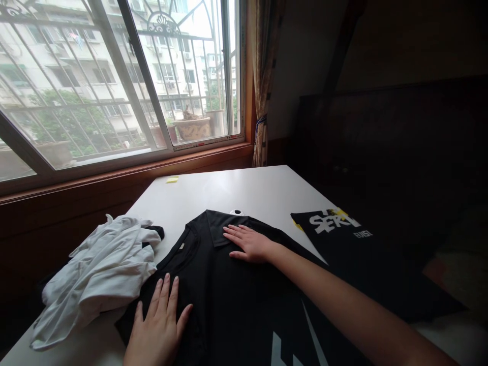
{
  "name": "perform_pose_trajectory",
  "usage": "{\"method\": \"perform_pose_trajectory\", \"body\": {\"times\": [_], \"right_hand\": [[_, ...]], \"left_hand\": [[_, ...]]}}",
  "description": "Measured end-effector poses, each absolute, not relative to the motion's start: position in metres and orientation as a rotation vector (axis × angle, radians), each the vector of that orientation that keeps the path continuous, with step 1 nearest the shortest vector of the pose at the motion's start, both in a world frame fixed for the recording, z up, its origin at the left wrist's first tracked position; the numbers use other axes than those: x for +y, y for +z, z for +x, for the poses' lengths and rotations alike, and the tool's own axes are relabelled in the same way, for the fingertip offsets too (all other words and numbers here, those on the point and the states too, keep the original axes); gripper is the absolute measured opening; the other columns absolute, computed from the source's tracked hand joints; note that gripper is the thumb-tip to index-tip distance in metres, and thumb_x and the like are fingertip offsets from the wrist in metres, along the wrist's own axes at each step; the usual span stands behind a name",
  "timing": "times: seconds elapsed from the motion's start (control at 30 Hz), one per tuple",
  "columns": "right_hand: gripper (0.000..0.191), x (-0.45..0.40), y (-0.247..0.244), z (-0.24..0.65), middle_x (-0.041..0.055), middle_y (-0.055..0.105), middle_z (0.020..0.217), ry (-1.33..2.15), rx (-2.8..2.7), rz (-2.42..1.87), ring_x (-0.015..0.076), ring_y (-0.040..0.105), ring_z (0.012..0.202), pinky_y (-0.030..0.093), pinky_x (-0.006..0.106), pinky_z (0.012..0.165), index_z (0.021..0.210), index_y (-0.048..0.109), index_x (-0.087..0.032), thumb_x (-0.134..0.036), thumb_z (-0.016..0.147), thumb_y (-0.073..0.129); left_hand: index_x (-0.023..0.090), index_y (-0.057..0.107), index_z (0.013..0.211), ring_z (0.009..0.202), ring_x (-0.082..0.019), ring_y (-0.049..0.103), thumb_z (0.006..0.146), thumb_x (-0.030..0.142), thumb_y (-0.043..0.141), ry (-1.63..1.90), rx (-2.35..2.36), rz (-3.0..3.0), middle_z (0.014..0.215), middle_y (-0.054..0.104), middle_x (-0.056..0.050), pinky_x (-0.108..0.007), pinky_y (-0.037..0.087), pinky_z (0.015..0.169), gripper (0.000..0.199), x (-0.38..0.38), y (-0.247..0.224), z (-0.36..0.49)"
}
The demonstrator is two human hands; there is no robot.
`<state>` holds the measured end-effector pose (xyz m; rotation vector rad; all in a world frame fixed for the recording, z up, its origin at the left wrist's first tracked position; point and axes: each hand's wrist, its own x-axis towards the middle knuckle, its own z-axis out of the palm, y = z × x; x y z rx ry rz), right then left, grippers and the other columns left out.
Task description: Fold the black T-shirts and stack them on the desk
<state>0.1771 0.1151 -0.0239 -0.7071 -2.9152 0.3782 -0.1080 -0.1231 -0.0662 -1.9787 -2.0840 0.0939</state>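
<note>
A black T-shirt [229, 290] lies spread on the white table, its neckline with a small label toward the left and a pale grey print near the bottom of the view. My left hand [156, 320] rests on the shirt below the neckline, fingers stretched and spread. Farther up, my right hand [249, 244] presses flat on the shirt beside its far sleeve, palm down. Neither hand grips any fabric. My right forearm crosses over part of the shirt and hides it.
Crumpled white clothing [102, 274] is heaped at the table's left edge. Another dark garment with white lettering [331, 221] lies over the right edge. A round grommet [237, 212] and a yellow sticky note [172, 179] show on the white table [263, 188]. Behind it stand a barred window and a curtain [261, 101].
</note>
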Motion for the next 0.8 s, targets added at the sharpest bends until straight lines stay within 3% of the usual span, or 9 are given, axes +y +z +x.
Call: {"method": "perform_pose_trajectory", "body": {"times": [0.2, 0.33, 0.47, 0.6, 0.8], "right_hand": [[0.067, 0.093, -0.023, 0.18, 0.0071, 0.026, 0.165, 0.3, -2.809, -0.672, 0.0239, 0.02, 0.153, 0.012, 0.045, 0.126, 0.157, 0.034, -0.02, -0.058, 0.101, 0.037], [0.055, 0.07, -0.015, 0.189, 0.0097, 0.038, 0.16, 0.166, -2.651, -0.724, 0.027, 0.032, 0.148, 0.019, 0.047, 0.124, 0.15, 0.046, -0.017, -0.042, 0.101, 0.042], [0.04, 0.038, 0.006, 0.215, 0.0084, 0.061, 0.138, 0.145, -2.554, -0.849, 0.0273, 0.053, 0.128, 0.04, 0.045, 0.113, 0.135, 0.06, -0.022, -0.031, 0.097, 0.049], [0.025, 0.009, 0.022, 0.26, 0.0075, 0.067, 0.115, 0.146, -2.487, -1.158, 0.0259, 0.063, 0.103, 0.054, 0.041, 0.091, 0.114, 0.067, -0.024, -0.029, 0.092, 0.057], [0.022, -0.023, 0.005, 0.36, 0.0063, 0.068, 0.103, 0.067, -2.226, -1.572, 0.0256, 0.065, 0.095, 0.054, 0.042, 0.084, 0.103, 0.069, -0.026, -0.039, 0.093, 0.055]], "left_hand": [[0.02, 0.046, 0.151, 0.145, -0.04, 0.036, 0.095, 0.06, 0.034, 0.031, -2.063, -2.039, 0.156, 0.042, -0.013, -0.064, 0.039, 0.108, 0.07, -0.129, -0.051, -0.113], [0.019, 0.039, 0.155, 0.15, -0.037, 0.026, 0.098, 0.057, 0.039, -0.099, -1.915, -2.113, 0.162, 0.03, -0.008, -0.058, 0.032, 0.116, 0.069, -0.096, -0.027, -0.109], [0.023, 0.038, 0.155, 0.15, -0.031, 0.027, 0.103, 0.048, 0.038, -0.213, -1.702, -2.379, 0.163, 0.03, -0.007, -0.054, 0.031, 0.119, 0.057, -0.046, -0.016, -0.097], [0.022, 0.04, 0.153, 0.151, -0.028, 0.024, 0.105, 0.043, 0.038, -0.255, -1.622, -2.55, 0.162, 0.032, -0.008, -0.053, 0.03, 0.12, 0.052, 0.009, -0.019, -0.079], [0.019, 0.037, 0.155, 0.153, -0.027, 0.019, 0.106, 0.042, 0.035, -0.225, -1.737, -2.561, 0.163, 0.029, -0.009, -0.051, 0.025, 0.122, 0.053, 0.076, -0.025, -0.06]]}}
